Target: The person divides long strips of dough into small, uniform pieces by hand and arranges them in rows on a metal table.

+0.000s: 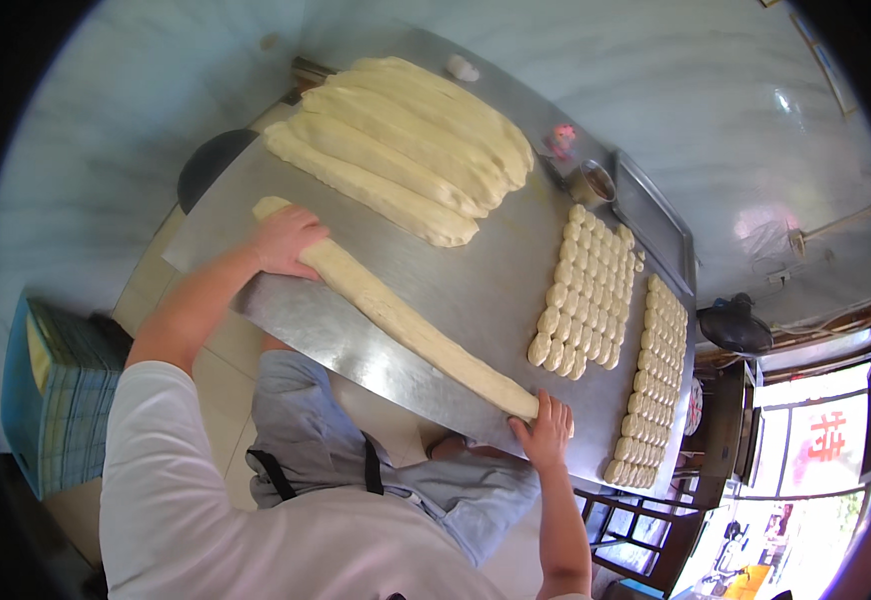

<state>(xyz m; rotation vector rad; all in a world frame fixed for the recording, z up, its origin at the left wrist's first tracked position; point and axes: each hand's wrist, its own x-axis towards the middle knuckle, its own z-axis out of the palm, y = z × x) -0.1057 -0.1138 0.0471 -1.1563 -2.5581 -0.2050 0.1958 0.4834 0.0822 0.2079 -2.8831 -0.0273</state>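
A long rope of pale dough (405, 322) lies along the near edge of a metal worktable (315, 326). Around it near the left end is my left hand (291, 241), with the fingers over the dough and the thumb on the near side. My right hand (544, 431) grips the opposite end, and a little dough shows past the fingers. Beyond the rope, thick strips of dough (405, 142) lie side by side, touching. To the right sit two blocks of small dough pieces in close rows, one larger block (585, 289) and one narrower block (651, 382).
A metal pot (591, 184) with brown contents stands near a shallow metal tray (653, 217) along the wall side. A pink item (561, 139) and a crumpled white one (462, 68) lie at the back. Stacked blue crates (68, 397) stand on the floor at left. A black fan (735, 328) is at right.
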